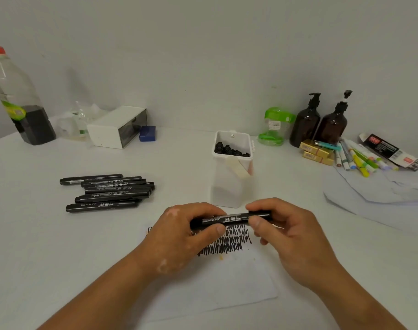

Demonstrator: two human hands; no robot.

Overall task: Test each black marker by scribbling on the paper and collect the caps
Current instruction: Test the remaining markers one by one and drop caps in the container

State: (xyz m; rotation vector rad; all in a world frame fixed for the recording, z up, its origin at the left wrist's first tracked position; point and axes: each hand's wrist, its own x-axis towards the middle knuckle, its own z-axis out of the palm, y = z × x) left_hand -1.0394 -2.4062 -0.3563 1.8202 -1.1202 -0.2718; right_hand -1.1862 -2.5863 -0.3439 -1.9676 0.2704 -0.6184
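A black marker (pixel 234 219) lies level between both hands, just above the paper (pixel 227 289). My left hand (pixel 181 234) grips its left part and my right hand (pixel 286 234) pinches its right end. Black scribbles (pixel 229 241) cover the paper's upper area, partly hidden by my hands. A pile of several black markers (pixel 108 191) rests on the table to the left. Behind the hands stands a white container (pixel 231 182) holding several black caps (pixel 229 150).
At the back left are a large bottle (pixel 20 101) with dark liquid, a white box (pixel 117 126) and a blue box (pixel 147 133). Back right hold two brown pump bottles (pixel 319 122), a green object (pixel 274 126), yellow packets (pixel 317 152), coloured pens (pixel 360 158) and loose sheets (pixel 381 194).
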